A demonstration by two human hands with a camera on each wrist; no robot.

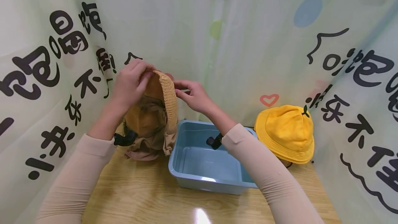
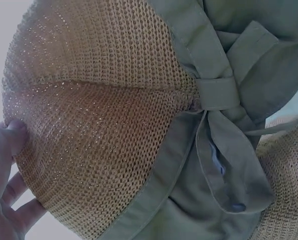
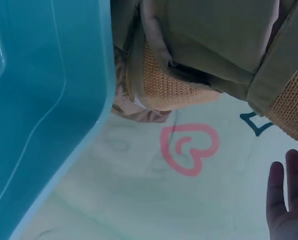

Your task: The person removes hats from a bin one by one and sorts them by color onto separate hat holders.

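Note:
A tan woven sun hat [image 1: 170, 101] with an olive fabric brim is held up between my two hands, left of the blue tub. My left hand [image 1: 132, 82] pinches the crown. In the left wrist view its thumb [image 2: 17, 134] presses the weave while other fingers go behind; a fabric bow [image 2: 221, 100] sits at the band. At the crown's right edge my right hand [image 1: 196, 96] pinches with thumb and forefinger; two of its fingers [image 3: 287, 185] stick out straight in the right wrist view. Another woven hat [image 3: 171, 90] is below, partly covered by the held one.
A blue plastic tub [image 1: 205, 179] stands on the wooden table [image 1: 140, 189], right of the hats. Beyond it sits a yellow bucket hat [image 1: 284, 134] with a small green sprout. A pale printed curtain [image 1: 230, 54] surrounds the back and sides.

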